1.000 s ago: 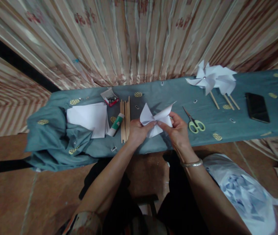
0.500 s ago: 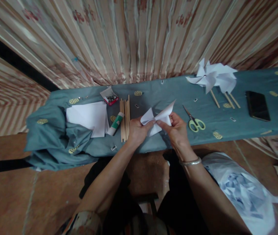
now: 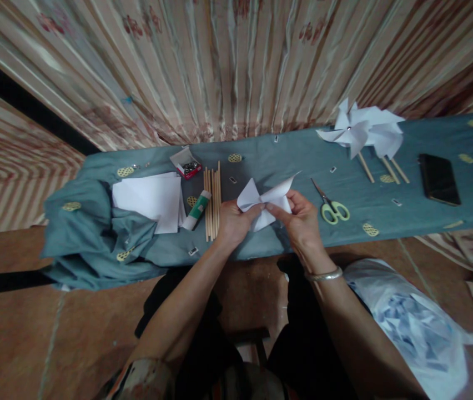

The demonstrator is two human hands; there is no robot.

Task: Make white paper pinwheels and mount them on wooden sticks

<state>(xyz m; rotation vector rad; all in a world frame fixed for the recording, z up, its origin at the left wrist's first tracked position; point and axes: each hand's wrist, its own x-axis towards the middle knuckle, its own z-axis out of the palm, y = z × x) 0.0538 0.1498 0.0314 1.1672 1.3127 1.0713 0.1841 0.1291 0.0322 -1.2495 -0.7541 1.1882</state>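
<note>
A white paper pinwheel point(image 3: 278, 194) with curled blades is held in front of me over the table's near edge. My left hand point(image 3: 236, 222) grips its left side, thumb pressed close to the centre. From the right, my right hand point(image 3: 301, 222) pinches it, and that thumb meets the left one at the middle. The fingers beneath the paper are partly hidden. Left of my left hand lie wooden sticks point(image 3: 213, 203) in a row and a green-and-white glue stick point(image 3: 197, 210). Scissors point(image 3: 333, 210) with light green handles rest just right of my right hand.
White paper sheets point(image 3: 149, 199) and a small open box of metal pins point(image 3: 187, 164) lie left on the teal cloth point(image 3: 261, 150). Finished pinwheels point(image 3: 359, 130) on sticks and a black phone point(image 3: 439, 179) are at right. A plastic bag of paper scraps point(image 3: 411, 325) stands on the floor.
The left blade of the pinwheel has opened out and stands slightly higher, and the right blade has shifted a little. Both hands remain almost in place, thumbs at the centre.
</note>
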